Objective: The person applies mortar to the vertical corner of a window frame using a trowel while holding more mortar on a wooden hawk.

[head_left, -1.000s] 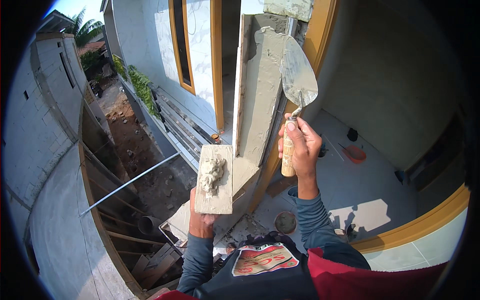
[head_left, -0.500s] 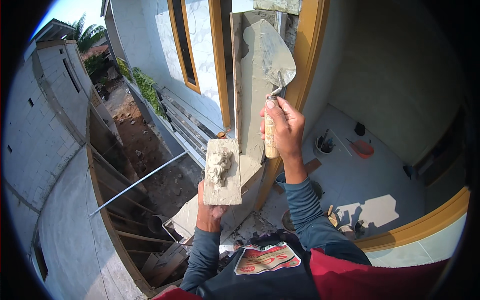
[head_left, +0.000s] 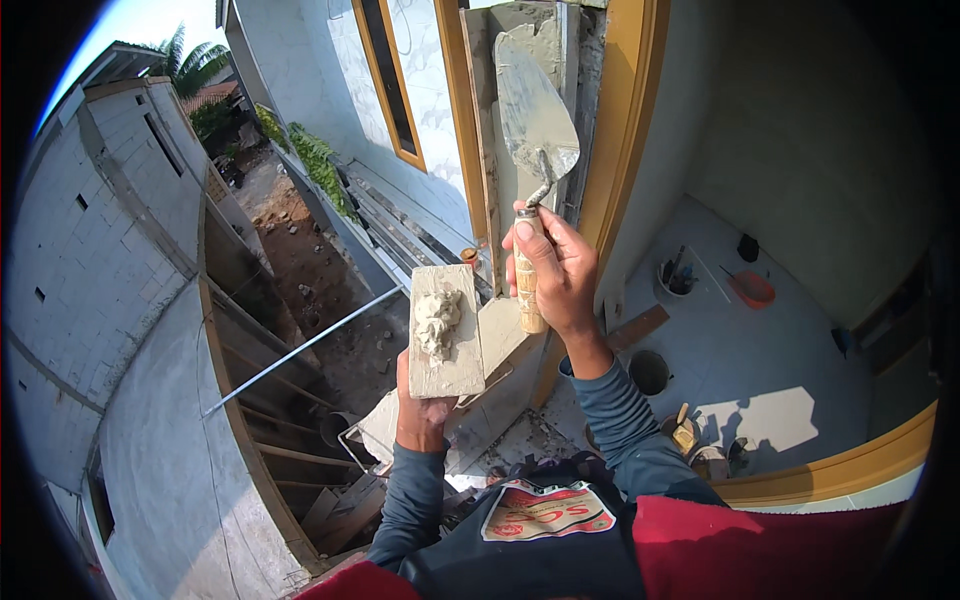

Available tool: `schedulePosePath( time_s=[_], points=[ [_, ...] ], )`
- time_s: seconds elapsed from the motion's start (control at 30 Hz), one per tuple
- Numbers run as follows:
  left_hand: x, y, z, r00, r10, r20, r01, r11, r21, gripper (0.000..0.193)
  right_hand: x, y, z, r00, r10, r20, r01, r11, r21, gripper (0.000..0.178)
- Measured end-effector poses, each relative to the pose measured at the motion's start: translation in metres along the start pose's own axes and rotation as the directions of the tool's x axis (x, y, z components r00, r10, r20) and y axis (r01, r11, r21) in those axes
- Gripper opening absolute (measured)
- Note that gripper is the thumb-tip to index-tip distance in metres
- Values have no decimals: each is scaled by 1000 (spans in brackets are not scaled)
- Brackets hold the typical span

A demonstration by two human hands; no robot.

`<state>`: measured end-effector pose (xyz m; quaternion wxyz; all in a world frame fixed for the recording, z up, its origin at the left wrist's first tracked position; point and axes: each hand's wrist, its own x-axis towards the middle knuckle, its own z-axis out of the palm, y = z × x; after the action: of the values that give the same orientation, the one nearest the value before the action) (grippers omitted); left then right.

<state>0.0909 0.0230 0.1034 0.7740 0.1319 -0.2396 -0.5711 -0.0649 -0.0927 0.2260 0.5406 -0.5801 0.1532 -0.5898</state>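
Observation:
My right hand [head_left: 557, 265] is closed round the wooden handle of a pointed trowel [head_left: 536, 112]. Its mortar-smeared blade points away from me, in front of a narrow strip of wet grey plaster [head_left: 513, 188] beside the door frame. Whether the blade touches the plaster, I cannot tell. Lower and to the left, my left hand [head_left: 420, 415] holds a small rectangular mortar hawk [head_left: 449, 375] from beneath, its fingers mostly hidden by the board. A lump of wet mortar [head_left: 437, 325] sits on top of the hawk.
A yellow-brown door frame [head_left: 625, 110] rises on the right. Beyond it, a bucket with tools [head_left: 678, 278] and an orange basin [head_left: 752, 290] stand on a tiled floor. At left, a pale pole [head_left: 300, 350] spans a gap beside a grey wall [head_left: 150, 370]. Planks [head_left: 400, 235] lie along the ledge.
The trowel has shifted left across the plaster strip, away from the door frame, and slightly toward me. The hawk and its mortar stay nearly in place while the surroundings slide right in view.

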Motion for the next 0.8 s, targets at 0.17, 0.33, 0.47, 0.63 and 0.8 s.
schedulePosePath(
  time_s=[0.17,0.33,0.47,0.63,0.8],
  points=[
    [-8,2,-4,999,-41,-7,39,988,-147,42,33,7,20,999,-43,3,43,999,11,32],
    [-12,4,-1,996,-2,-84,-3,998,-57,43,42,16,15,999,-29,-24,29,999,23,27],
    [-14,5,-4,988,-65,-138,45,989,-142,37,45,21,16,999,-39,-36,39,999,-9,26],
    [-8,8,-8,990,-83,-118,70,992,-107,36,46,28,13,992,-43,-121,38,999,-39,25],
    [-11,10,-1,995,-95,-42,82,967,-243,35,35,32,13,981,-107,-160,98,993,-62,28]
  ],
)
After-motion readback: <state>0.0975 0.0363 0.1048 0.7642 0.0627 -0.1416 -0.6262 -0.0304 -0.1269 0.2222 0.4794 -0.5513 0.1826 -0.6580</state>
